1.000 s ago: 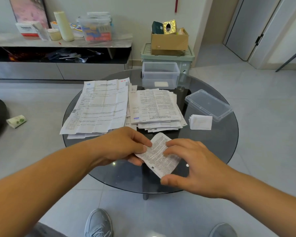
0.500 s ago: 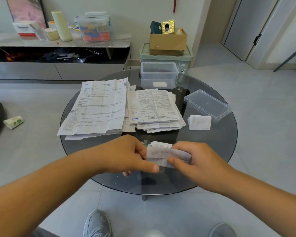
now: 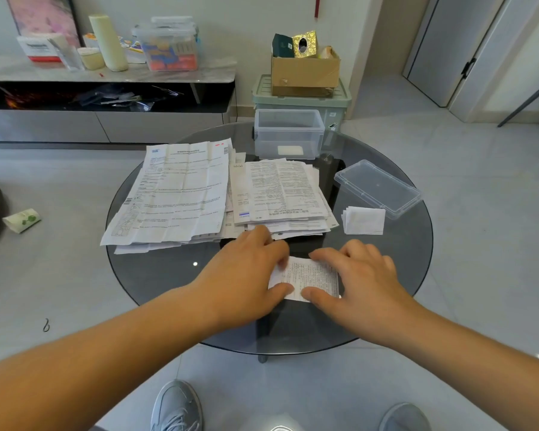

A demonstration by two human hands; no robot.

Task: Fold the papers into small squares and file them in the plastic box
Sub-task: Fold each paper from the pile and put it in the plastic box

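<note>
A small folded printed paper (image 3: 308, 278) lies flat on the round glass table (image 3: 156, 275) near its front edge. My left hand (image 3: 246, 275) presses its left side with flat fingers, and my right hand (image 3: 358, 275) presses its right side the same way. Behind them lie two piles of unfolded papers: a large sheet (image 3: 178, 194) on the left and a smaller stack (image 3: 280, 191) in the middle. The clear plastic box (image 3: 288, 132) stands open at the table's far edge with one folded paper inside. A folded square (image 3: 364, 220) lies to the right.
The box's clear lid (image 3: 377, 188) rests on the table's right side. Behind the table stand a green crate with a cardboard box (image 3: 305, 70) on top and a low cabinet with clutter. A green packet (image 3: 22, 219) lies on the floor at left. My shoes show below.
The paper was held up and folded over between both hands; now it lies flat on the glass, narrower, with both hands pressing it down.
</note>
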